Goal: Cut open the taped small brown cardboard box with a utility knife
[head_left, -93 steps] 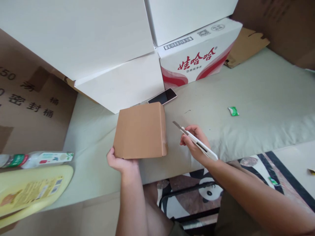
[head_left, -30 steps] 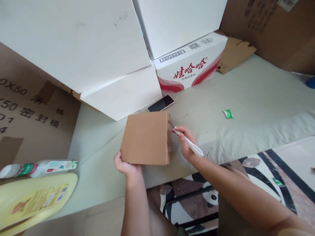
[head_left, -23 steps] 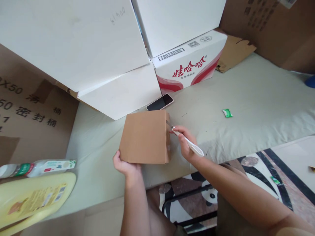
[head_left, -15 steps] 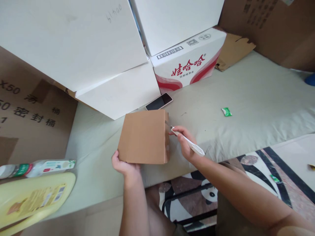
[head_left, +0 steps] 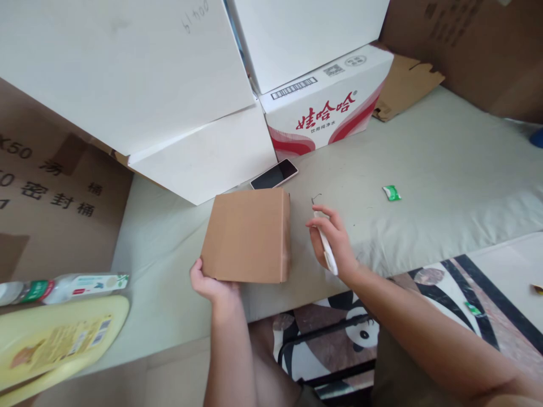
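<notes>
A small brown cardboard box (head_left: 246, 237) rests tilted on the pale green sheet, its broad face toward me. My left hand (head_left: 212, 284) grips its lower left corner, thumb at the side and the other fingers hidden under it. Just right of the box, apart from it, my right hand (head_left: 333, 240) is closed round a white-handled utility knife (head_left: 328, 254). The fingers cover the knife's front end, so I cannot tell whether the blade is out. A smartphone (head_left: 275, 174) with a dark screen lies behind the box.
White cartons (head_left: 203, 152) stand at the back, one with red lettering (head_left: 326, 121). Large brown cartons stand left and far right. A clear bottle (head_left: 63, 288) and a yellow jug (head_left: 63, 339) are at lower left. A green wrapper (head_left: 391, 193) lies on the sheet (head_left: 445, 169).
My right hand has drawn the utility knife away from the box's right side, moving right and turning the handle more upright. My left hand still holds the box, which has barely shifted.
</notes>
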`<state>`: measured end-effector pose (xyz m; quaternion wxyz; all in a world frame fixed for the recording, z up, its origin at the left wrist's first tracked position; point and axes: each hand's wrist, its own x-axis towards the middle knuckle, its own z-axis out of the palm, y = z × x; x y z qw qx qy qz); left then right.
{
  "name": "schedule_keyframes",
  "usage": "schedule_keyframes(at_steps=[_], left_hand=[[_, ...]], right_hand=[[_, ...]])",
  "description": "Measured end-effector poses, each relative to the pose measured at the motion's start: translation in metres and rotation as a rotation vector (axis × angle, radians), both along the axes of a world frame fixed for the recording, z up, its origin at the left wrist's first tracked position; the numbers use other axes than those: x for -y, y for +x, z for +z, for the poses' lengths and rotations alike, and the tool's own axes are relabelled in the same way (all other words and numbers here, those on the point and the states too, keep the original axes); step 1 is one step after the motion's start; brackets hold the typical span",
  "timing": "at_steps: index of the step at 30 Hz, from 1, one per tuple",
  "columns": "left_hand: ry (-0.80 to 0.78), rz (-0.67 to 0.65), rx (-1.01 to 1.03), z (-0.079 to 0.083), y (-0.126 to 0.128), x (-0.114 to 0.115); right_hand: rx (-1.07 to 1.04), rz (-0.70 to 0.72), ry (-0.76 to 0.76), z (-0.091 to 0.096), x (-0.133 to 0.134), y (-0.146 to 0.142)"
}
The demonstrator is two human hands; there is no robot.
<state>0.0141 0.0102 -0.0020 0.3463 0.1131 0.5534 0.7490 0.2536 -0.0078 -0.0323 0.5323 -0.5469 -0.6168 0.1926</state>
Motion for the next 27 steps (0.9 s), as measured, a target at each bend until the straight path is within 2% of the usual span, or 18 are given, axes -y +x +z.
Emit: schedule_keyframes(at_steps=[4,8,14,18,20,25,27], left_hand=[[0.006,-0.016,-0.023,-0.004,-0.002,0.001],[0.004,-0.063,-0.039,-0.007,-0.006,0.001],[-0.018,-0.005,0.020,-0.003,-0.005,0.002],[-0.026,0.010,0.036,0.002,-0.003,0.002],[-0.031,0.013,0.040,0.001,-0.004,0.002],[-0.003,-0.074,-0.030,-0.005,-0.009,0.003],[-0.008,-0.080,-0.039,-0.007,-0.011,0.003]], right_hand=[[0.290,0.098,-0.135,-0.011,-0.009,0.012],[0.472,0.046,-0.208,-0.022,-0.016,0.014],[0.625,-0.028,-0.259,-0.024,-0.014,0.008],[0.608,-0.081,-0.255,-0.017,-0.010,0.003],[0.566,-0.023,-0.218,-0.013,-0.008,0.000],[0.435,0.280,-0.139,-0.008,-0.004,-0.008],[0.384,0.334,-0.140,-0.008,-0.003,-0.010]])
